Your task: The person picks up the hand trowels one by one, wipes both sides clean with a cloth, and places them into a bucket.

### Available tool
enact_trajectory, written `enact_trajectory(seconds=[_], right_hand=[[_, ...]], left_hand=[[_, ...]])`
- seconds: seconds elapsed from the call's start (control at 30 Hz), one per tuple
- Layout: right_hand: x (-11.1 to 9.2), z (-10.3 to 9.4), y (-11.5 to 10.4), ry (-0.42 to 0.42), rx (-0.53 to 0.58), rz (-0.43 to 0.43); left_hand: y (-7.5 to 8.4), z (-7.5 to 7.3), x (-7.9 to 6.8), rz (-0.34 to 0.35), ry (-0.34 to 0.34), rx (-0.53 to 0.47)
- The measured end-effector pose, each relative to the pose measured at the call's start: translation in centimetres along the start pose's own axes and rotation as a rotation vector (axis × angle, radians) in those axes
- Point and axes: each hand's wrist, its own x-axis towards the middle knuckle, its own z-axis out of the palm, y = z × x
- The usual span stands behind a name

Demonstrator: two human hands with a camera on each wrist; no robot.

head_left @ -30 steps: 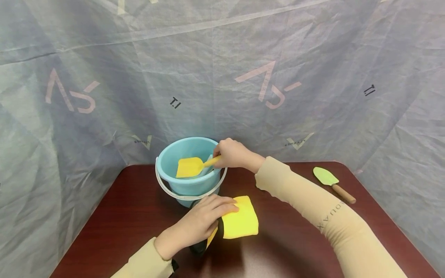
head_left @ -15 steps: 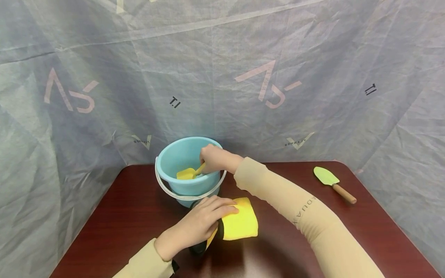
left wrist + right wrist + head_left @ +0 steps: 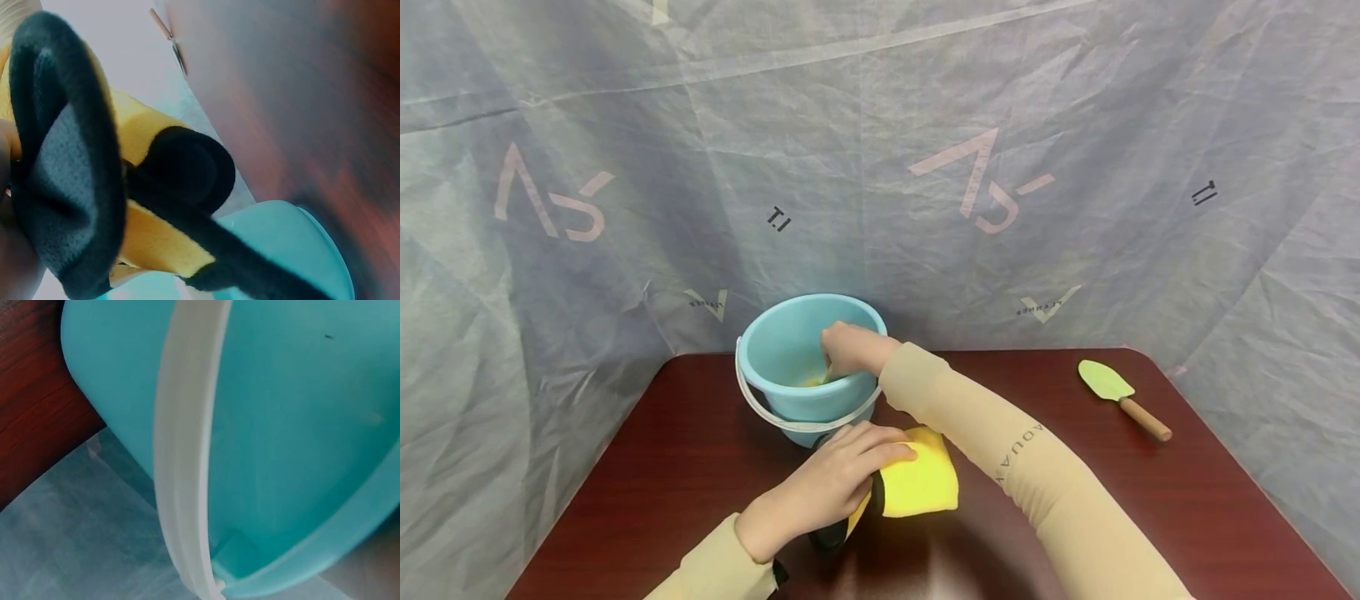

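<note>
My right hand (image 3: 847, 346) reaches over the rim into a light blue bucket (image 3: 775, 333), fingers curled round the handle of a small yellow shovel (image 3: 815, 381). Only a bit of the shovel's blade shows; the rest is hidden by the hand and the bucket wall. In front of the bucket my left hand (image 3: 827, 479) grips a soft yellow-and-black fabric item (image 3: 919, 479). In the left wrist view this fabric item (image 3: 75, 162) has thick black edging round its openings; its kind cannot be told.
A trowel (image 3: 1105, 382) with a light green blade and wooden handle lies at the right on the dark red table (image 3: 685, 467). The bucket's white handle (image 3: 790, 427) hangs down at its front. Behind the table hangs a grey fabric sheet (image 3: 700, 167).
My right hand has moved left and down into the bucket with the yellow shovel, whose blade has sunk almost out of sight. The left hand has stayed nearly still.
</note>
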Motion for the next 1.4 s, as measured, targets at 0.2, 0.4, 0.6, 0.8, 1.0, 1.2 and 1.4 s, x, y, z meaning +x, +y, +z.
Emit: enact_trajectory(seconds=[0.2,0.4,0.6,0.8,1.0,1.2,1.4], right_hand=[[0.4,0.0,-0.1,-0.046,0.005,0.035],[0.0,-0.4,0.0,-0.060,-0.007,0.066],[-2.0,-1.6,0.1,0.037,0.004,-0.018],[-4.9,-3.0,0.3,0.077,-0.021,-0.010],[-8.4,-4.0,1.1,0.157,-0.012,-0.034],[-12.0,-4.7,2.3,0.284,-0.018,-0.063],[-16.0,-5.2,4.0,0.386,-0.047,-0.015]], left_hand=[[-0.1,-0.1,0.1,0.008,0.011,-0.002],[-0.1,-0.4,-0.1,0.009,0.021,0.005],[0.0,-0.8,-0.3,-0.028,0.014,0.022],[0.1,-1.2,-0.5,-0.049,0.004,0.025],[0.2,-1.7,-0.7,-0.055,0.010,0.022],[0.1,-2.3,-0.8,-0.069,0.019,0.038],[0.2,-2.7,-0.9,-0.066,0.040,0.054]])
